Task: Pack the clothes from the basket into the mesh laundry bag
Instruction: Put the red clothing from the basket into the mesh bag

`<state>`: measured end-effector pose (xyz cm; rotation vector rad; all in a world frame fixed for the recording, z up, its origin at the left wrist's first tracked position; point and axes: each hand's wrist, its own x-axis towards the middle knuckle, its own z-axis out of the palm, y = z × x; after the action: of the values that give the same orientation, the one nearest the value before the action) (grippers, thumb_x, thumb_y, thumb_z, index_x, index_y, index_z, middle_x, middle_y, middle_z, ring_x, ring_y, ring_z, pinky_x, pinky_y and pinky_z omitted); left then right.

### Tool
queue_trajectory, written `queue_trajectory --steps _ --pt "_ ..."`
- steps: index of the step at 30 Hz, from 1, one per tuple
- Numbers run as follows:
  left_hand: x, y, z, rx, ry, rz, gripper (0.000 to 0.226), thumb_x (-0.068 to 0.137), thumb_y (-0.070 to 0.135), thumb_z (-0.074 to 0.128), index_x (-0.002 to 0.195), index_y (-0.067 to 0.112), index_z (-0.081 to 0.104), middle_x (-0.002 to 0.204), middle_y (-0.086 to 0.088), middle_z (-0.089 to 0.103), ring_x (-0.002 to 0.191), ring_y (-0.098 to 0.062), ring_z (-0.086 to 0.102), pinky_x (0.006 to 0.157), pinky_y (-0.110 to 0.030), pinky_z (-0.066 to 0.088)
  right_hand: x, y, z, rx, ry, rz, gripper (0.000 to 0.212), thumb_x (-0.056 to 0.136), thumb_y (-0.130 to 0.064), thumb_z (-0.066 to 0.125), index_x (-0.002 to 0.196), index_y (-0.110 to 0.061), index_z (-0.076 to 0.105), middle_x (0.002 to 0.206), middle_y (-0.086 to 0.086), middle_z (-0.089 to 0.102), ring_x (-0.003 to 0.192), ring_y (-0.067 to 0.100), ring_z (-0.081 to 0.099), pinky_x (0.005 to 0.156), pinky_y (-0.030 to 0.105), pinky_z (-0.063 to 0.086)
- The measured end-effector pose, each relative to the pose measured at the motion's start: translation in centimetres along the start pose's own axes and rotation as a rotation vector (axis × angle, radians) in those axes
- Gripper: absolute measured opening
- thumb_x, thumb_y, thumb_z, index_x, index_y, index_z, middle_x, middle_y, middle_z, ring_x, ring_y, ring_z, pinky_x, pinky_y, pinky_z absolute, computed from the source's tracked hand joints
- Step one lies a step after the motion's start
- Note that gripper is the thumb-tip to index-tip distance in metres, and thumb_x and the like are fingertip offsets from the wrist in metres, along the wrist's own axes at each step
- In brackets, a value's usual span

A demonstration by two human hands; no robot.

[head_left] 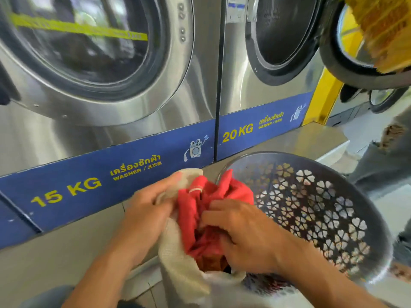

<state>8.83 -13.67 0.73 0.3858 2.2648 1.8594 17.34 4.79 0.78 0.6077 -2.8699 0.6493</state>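
A red garment (200, 210) sits bunched in the mouth of a cream mesh laundry bag (178, 267) at the bottom centre. My left hand (149, 207) grips the bag's upper rim on the left. My right hand (240, 232) grips the red garment with curled fingers, pressing it down into the bag. Darker clothes show deeper inside the bag. A grey plastic basket (322, 210) with heart-shaped holes lies tilted on its side just right of my hands; its inside looks bare where visible.
Two steel front-load washers stand ahead, marked 15 KG (66, 192) and 20 KG (238, 132). The right washer's door (355, 63) hangs open. Another person's legs in torn grey jeans (382, 156) stand at the right. Something yellow (382, 30) hangs at top right.
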Motion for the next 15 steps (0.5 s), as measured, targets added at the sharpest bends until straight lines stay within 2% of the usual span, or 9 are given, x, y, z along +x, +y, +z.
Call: queue_trajectory --steps 1,3,5,6,7,8,10,13,15 --pt "-0.1 0.0 -0.2 -0.003 0.011 -0.002 0.046 0.086 0.005 0.062 0.115 0.039 0.070 0.116 0.024 0.069 0.111 0.004 0.061 0.102 -0.031 0.045 0.0 0.2 -0.1 0.145 -0.018 0.074 0.039 0.070 -0.009 0.056 0.105 -0.026 0.058 0.099 -0.008 0.063 0.095 0.014 0.059 0.082 0.038 0.049" --pt "-0.1 -0.1 -0.3 0.022 0.037 0.003 0.048 0.085 0.008 0.065 0.117 0.044 0.068 0.120 0.024 0.066 0.114 0.003 0.059 0.105 -0.034 0.043 -0.4 2.0 -0.7 0.304 0.121 0.228 0.049 0.067 -0.016 0.069 0.110 -0.027 0.050 0.111 -0.011 0.062 0.107 0.012 0.057 0.093 0.036 0.048" --pt "-0.2 -0.1 0.0 0.049 0.040 0.011 0.049 0.086 0.009 0.064 0.118 0.045 0.066 0.121 0.027 0.063 0.111 0.012 0.056 0.102 -0.021 0.042 -1.3 4.2 -1.2 0.177 0.198 0.384 0.075 0.056 -0.041 0.074 0.124 -0.038 0.042 0.126 -0.012 0.050 0.121 0.014 0.046 0.103 0.036 0.043" --pt "-0.3 0.1 0.2 0.069 0.036 0.018 0.049 0.086 0.009 0.063 0.118 0.046 0.065 0.117 0.029 0.063 0.104 0.016 0.057 0.093 -0.010 0.041 -1.7 5.4 -0.9 0.194 0.151 0.470 0.090 0.052 -0.049 0.074 0.133 -0.042 0.037 0.131 -0.008 0.047 0.125 0.014 0.043 0.107 0.037 0.041" --pt "-0.4 0.2 0.5 0.088 0.033 0.015 0.050 0.086 0.009 0.062 0.118 0.048 0.064 0.109 0.031 0.063 0.092 0.016 0.059 0.080 -0.002 0.041 -1.8 6.3 -0.2 0.319 0.085 0.556 0.093 0.053 -0.050 0.075 0.138 -0.041 0.038 0.130 -0.004 0.052 0.122 0.014 0.048 0.107 0.040 0.044" --pt "-0.5 0.3 0.7 0.102 0.033 0.014 0.051 0.086 0.009 0.061 0.119 0.048 0.063 0.101 0.031 0.062 0.080 0.014 0.059 0.068 0.002 0.040 -2.1 6.8 0.8 0.443 0.032 0.607 0.080 0.058 -0.045 0.075 0.133 -0.038 0.047 0.122 -0.002 0.062 0.112 0.014 0.058 0.102 0.046 0.050" --pt "-0.4 0.4 1.0 0.120 0.038 0.014 0.051 0.087 0.008 0.059 0.124 0.043 0.061 0.094 0.032 0.060 0.069 0.012 0.056 0.059 0.003 0.038 -2.1 7.7 3.4 0.443 0.051 0.661 0.050 0.065 -0.036 0.069 0.114 -0.030 0.060 0.101 -0.002 0.073 0.093 0.019 0.069 0.089 0.051 0.055" --pt "-0.2 0.6 1.2 0.135 0.050 0.029 0.051 0.088 0.007 0.057 0.128 0.038 0.061 0.106 0.033 0.060 0.069 0.026 0.052 0.061 0.005 0.036 -1.3 6.4 4.3 0.256 0.180 0.589 0.045 0.068 -0.035 0.063 0.113 -0.033 0.063 0.097 -0.006 0.075 0.091 0.021 0.070 0.082 0.039 0.056" --pt "-0.1 0.4 1.2 0.112 0.047 0.032 0.052 0.087 0.007 0.057 0.130 0.037 0.060 0.106 0.035 0.058 0.066 0.025 0.051 0.060 0.005 0.036 -0.5 4.8 3.5 0.079 0.240 0.507 0.038 0.071 -0.036 0.059 0.109 -0.032 0.061 0.097 -0.007 0.073 0.091 0.026 0.069 0.076 0.039 0.056"
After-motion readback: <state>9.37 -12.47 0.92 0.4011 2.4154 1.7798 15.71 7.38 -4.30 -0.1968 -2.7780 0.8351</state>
